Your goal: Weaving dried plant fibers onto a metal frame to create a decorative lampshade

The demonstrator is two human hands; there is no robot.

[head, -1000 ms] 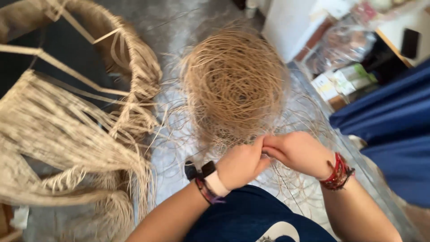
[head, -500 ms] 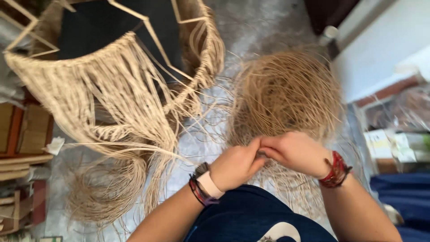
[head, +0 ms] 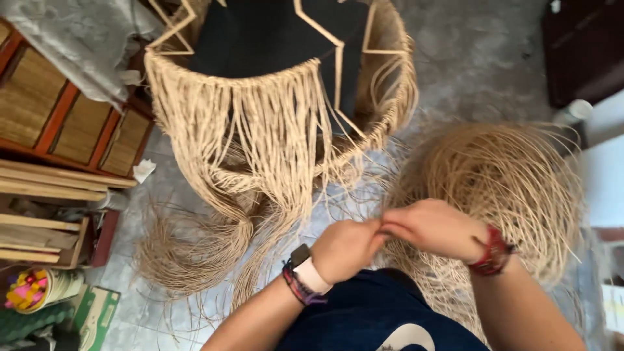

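Both hands meet in front of the person's lap: the left hand (head: 344,248) and right hand (head: 432,227) each pinch thin straw strands (head: 383,229) between their fingertips. Behind them on the floor (head: 468,71) lies a loose straw pile (head: 500,188), beside a fringed frame (head: 273,117).

Packages and screens on the floor

A flat green carton (head: 97,316) lies at the floor's lower-left corner, beside a round tub (head: 39,288) of bright yellow and pink bits. The left wrist carries a small dark smartwatch screen (head: 299,255) on a pale band.
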